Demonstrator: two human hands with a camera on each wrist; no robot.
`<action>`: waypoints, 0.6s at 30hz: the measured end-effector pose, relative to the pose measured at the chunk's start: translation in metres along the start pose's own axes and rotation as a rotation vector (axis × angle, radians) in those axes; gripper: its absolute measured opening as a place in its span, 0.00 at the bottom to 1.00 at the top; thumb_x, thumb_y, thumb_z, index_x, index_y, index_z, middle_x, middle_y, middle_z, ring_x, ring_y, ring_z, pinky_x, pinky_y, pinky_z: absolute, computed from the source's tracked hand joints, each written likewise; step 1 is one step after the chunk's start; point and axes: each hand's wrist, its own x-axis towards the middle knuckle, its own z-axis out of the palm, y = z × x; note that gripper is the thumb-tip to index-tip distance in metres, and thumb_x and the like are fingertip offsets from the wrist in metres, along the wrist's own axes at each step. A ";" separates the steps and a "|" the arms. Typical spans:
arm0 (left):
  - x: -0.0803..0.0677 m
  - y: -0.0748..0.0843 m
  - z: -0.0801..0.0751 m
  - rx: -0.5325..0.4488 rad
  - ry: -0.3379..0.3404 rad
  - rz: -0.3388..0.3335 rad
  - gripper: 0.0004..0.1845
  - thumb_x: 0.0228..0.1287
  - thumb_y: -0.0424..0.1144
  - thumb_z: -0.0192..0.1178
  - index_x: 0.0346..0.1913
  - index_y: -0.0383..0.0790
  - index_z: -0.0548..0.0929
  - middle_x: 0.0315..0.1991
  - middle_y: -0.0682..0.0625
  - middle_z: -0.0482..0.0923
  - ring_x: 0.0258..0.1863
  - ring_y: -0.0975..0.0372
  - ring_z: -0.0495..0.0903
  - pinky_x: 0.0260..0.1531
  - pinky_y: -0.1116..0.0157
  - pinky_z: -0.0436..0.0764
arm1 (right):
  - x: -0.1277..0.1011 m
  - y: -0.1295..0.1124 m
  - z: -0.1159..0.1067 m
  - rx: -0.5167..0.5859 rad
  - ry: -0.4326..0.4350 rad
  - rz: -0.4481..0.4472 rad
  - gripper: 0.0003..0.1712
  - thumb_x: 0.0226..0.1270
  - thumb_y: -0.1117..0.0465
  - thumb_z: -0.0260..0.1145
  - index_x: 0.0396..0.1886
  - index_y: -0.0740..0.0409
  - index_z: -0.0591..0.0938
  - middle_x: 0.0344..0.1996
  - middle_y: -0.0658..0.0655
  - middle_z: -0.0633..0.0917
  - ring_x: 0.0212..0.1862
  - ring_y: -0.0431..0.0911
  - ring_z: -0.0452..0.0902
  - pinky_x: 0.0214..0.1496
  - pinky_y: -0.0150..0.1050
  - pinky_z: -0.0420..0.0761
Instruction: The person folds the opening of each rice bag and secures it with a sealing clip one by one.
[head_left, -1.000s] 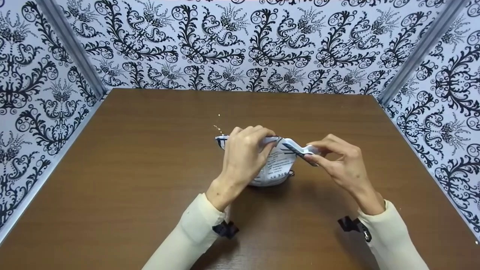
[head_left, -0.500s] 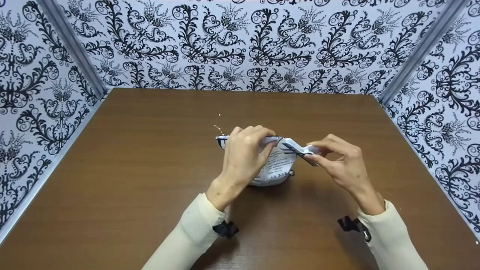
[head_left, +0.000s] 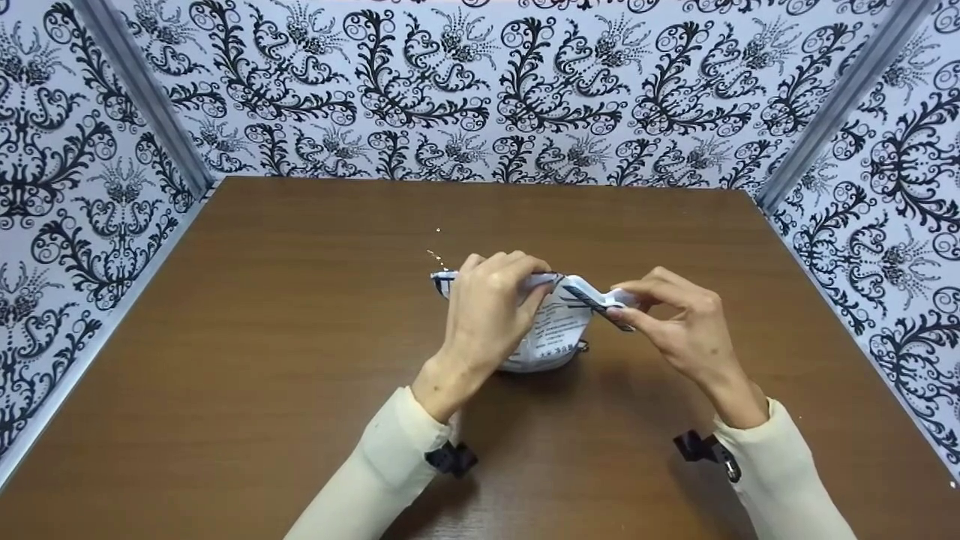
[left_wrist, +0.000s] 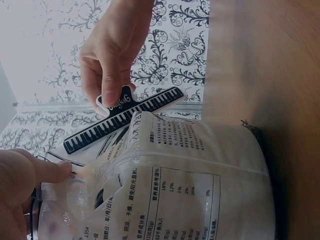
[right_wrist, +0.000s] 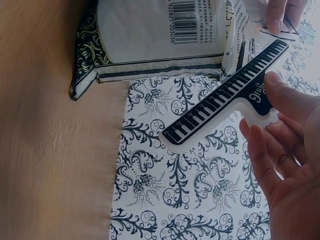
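Observation:
A white, printed plastic bag of rice stands in the middle of the wooden table. My left hand grips its folded top edge, thumb on the near side, as the left wrist view shows beside the bag's printed panel. With thumb and fingers, my right hand pinches the handles of a black-and-white clip patterned like piano keys. In the right wrist view the long clip bar is slanted and overlaps the bag's upper corner. The clip's far side is mostly hidden.
A few small white grains lie on the brown table beyond the left hand. Patterned black-and-white walls enclose the table at the back and sides. Black wrist cameras hang below the cuffs.

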 end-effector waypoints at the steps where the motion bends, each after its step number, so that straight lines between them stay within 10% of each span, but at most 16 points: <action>1: 0.000 0.000 0.000 0.000 -0.001 -0.002 0.06 0.62 0.41 0.75 0.41 0.48 0.92 0.36 0.57 0.91 0.36 0.64 0.88 0.34 0.63 0.73 | 0.000 0.000 0.000 0.001 0.001 -0.001 0.19 0.48 0.77 0.81 0.41 0.59 0.92 0.28 0.54 0.85 0.32 0.35 0.81 0.37 0.23 0.81; 18: 0.000 0.000 0.001 0.009 -0.003 0.001 0.07 0.61 0.42 0.75 0.41 0.48 0.92 0.36 0.57 0.91 0.36 0.64 0.88 0.33 0.63 0.72 | 0.005 -0.007 0.002 0.018 -0.002 -0.024 0.20 0.48 0.77 0.81 0.41 0.59 0.92 0.28 0.53 0.87 0.33 0.35 0.81 0.38 0.23 0.82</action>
